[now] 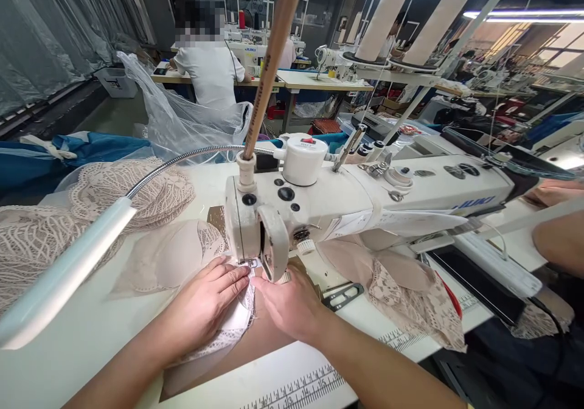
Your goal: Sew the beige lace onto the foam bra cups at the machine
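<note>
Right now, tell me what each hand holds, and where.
Left hand lies flat on the lace piece by the needle, gripping nothing. Right hand touches it there; grip unclear.

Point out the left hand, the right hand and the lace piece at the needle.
left hand (207,302): head view, back of the hand.
right hand (289,307): head view, back of the hand.
lace piece (235,325): head view, edge beside the left hand.

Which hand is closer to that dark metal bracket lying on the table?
Right. The right hand rests just left of the dark metal bracket; the left hand is farther left, past the right one.
</note>
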`<state>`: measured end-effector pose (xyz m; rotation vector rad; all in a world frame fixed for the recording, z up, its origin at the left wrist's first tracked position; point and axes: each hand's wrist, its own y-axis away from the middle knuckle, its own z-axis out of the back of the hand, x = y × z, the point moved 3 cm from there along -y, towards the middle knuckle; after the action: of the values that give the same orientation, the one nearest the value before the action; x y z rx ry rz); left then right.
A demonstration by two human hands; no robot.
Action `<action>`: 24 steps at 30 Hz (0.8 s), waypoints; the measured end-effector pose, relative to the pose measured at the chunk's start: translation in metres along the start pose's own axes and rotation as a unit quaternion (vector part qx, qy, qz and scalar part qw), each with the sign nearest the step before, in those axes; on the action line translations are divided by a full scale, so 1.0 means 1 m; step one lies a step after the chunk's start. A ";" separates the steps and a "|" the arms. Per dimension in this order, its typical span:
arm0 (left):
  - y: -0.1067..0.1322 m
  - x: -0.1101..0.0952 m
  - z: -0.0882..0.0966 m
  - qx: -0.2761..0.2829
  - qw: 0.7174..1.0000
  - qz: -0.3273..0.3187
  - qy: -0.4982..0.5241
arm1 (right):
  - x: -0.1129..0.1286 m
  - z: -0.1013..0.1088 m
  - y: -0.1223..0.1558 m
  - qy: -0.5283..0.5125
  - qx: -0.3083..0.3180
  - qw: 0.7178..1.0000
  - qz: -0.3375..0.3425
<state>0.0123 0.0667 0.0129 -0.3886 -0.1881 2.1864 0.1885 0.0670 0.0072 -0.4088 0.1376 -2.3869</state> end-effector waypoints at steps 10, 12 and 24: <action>-0.005 0.000 0.000 0.001 0.999 0.011 -0.038 | 0.006 0.003 -0.009 0.033 -0.010 0.999 -0.028; -0.004 0.000 -0.002 0.011 0.999 0.014 -0.040 | 0.006 0.002 -0.009 0.039 -0.010 0.999 -0.027; -0.005 0.006 -0.001 -0.014 1.000 -0.010 -0.013 | 0.004 0.002 -0.009 0.008 0.017 0.999 -0.031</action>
<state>0.0132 0.0742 0.0118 -0.3722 -0.2363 2.1719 0.1809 0.0712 0.0117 -0.3823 0.0930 -2.4503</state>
